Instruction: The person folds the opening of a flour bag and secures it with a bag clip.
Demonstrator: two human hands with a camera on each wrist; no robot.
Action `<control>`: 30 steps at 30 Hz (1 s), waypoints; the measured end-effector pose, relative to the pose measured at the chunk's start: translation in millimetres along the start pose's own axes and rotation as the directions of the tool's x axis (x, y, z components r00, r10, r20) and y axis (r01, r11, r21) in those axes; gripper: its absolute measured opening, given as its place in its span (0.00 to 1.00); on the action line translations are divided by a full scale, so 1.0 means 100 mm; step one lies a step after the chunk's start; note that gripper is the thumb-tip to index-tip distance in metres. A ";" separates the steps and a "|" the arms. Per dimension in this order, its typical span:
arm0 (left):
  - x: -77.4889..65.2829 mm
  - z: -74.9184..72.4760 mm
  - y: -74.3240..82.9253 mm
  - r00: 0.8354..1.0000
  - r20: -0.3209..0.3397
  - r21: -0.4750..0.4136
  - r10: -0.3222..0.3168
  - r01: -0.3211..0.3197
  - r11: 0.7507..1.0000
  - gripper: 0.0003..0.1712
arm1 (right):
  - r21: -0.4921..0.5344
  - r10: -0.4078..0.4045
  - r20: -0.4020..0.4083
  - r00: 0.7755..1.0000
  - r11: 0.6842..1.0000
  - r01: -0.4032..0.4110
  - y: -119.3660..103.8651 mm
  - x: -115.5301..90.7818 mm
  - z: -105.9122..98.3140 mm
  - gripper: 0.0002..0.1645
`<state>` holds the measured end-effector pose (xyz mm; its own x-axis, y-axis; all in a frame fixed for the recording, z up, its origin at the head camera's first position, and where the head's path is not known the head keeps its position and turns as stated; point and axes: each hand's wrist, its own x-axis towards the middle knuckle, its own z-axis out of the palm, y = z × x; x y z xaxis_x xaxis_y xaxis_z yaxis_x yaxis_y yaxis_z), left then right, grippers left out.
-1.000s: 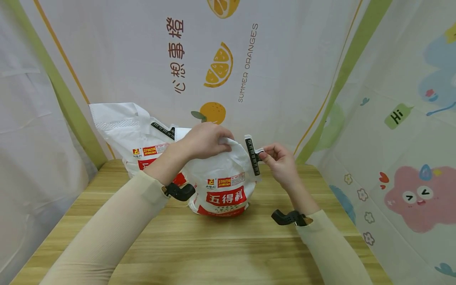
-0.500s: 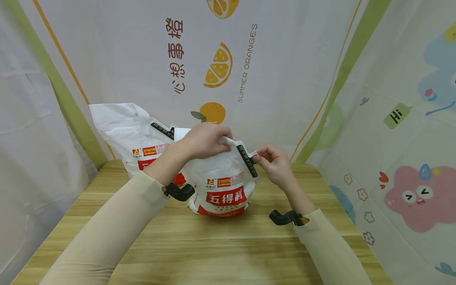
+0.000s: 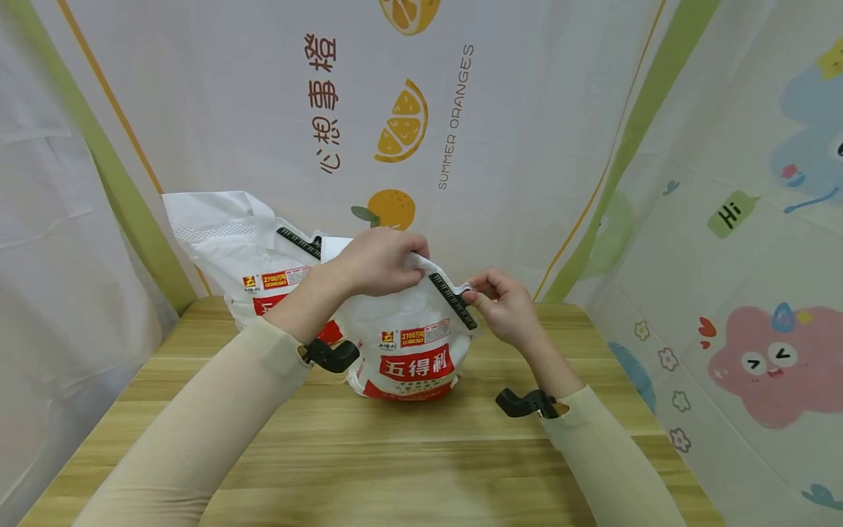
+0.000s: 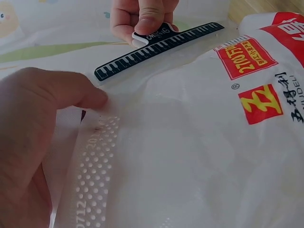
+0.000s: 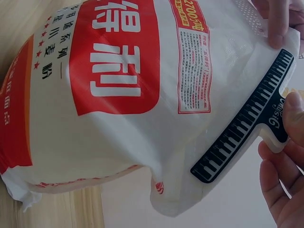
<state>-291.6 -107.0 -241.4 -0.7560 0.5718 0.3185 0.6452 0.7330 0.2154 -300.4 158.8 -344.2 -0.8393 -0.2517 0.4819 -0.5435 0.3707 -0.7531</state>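
Note:
A white flour bag (image 3: 415, 329) with red print stands upright on the wooden table. My left hand (image 3: 385, 260) grips its folded top edge, thumb in front. Along the bag's upper right corner lies a black clip with a piano-key pattern (image 3: 452, 301), slanting down to the right. My right hand (image 3: 503, 307) pinches the clip's handle between thumb and fingers. In the right wrist view the clip (image 5: 244, 116) lies across the bag's corner, with a left-hand fingertip close to its upper end. The left wrist view shows the clip (image 4: 159, 51) just beyond my left thumb (image 4: 80, 90).
Behind my left forearm stands a second white flour bag (image 3: 230, 249), its top corner closed by a similar black clip (image 3: 299, 243). The wooden table (image 3: 369, 468) reaches toward me. Printed curtains (image 3: 527, 146) hang behind and at both sides.
My right hand has moved left with the clip, from the bag's right side onto its upper right corner. My left hand keeps its hold on the top edge.

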 end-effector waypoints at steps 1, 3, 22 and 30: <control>0.00 0.00 0.00 1.000 0.001 -0.003 0.000 0.000 1.000 0.05 | -0.001 0.001 0.001 1.000 1.000 -0.001 -0.01 0.00 0.00 0.06; -0.01 0.00 0.00 1.000 0.000 -0.008 -0.001 0.001 1.000 0.06 | -0.001 -0.003 0.001 1.000 1.000 0.003 -0.02 -0.01 0.01 0.06; -0.01 0.01 0.00 0.999 -0.032 -0.014 0.020 -0.021 1.000 0.06 | 0.024 -0.050 -0.022 0.999 0.998 0.050 0.03 -0.02 0.10 0.06; -0.01 0.02 0.00 0.999 -0.036 -0.025 0.017 -0.018 1.000 0.06 | 0.089 -0.049 -0.033 0.998 0.995 0.051 0.04 -0.03 0.12 0.06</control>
<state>-290.9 -106.9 -243.2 -0.7407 0.5701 0.3555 0.6609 0.7134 0.2330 -300.1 149.9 -354.0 -0.8118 -0.2394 0.5326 -0.5828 0.2766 -0.7641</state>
